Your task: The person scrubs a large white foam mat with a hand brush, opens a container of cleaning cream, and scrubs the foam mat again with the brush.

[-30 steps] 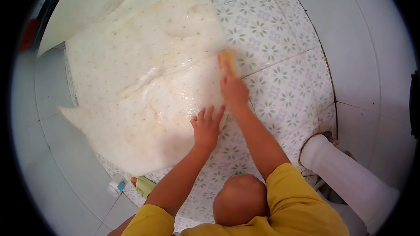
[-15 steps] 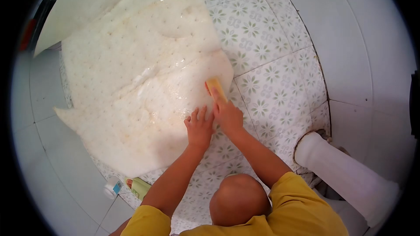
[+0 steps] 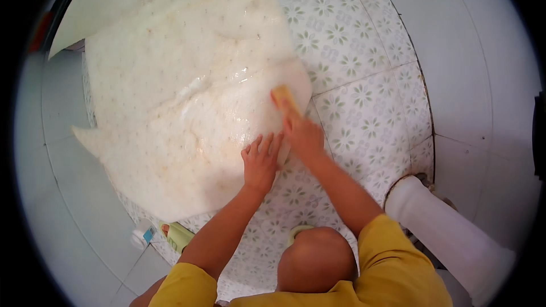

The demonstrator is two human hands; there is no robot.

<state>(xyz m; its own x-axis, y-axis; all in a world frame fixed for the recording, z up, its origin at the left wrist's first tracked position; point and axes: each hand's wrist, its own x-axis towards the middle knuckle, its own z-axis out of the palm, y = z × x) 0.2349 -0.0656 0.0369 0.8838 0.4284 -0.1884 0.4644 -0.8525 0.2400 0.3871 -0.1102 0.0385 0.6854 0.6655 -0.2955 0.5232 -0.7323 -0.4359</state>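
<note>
Tiled floor (image 3: pixel 369 102); mat (image 3: pixel 153 96) cropped above; right hand (image 3: pixel 305 137) grips blurred brush (image 3: pixel 284 98), left hand (image 3: pixel 260 166) spread.

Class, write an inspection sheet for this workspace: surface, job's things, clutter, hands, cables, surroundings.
Surface: patterned tiles with green floral motifs.
Job's things: pale sheet, glossy in patches, spread over the tiles; blurred yellow tool on or just above it.
Clutter: green container and white container near the sheet's lower edge.
Hands: left hand open on the sheet; right hand grips the yellow tool.
Cables: nothing seen.
Surroundings: white pipe, plain pale tiles.
</note>
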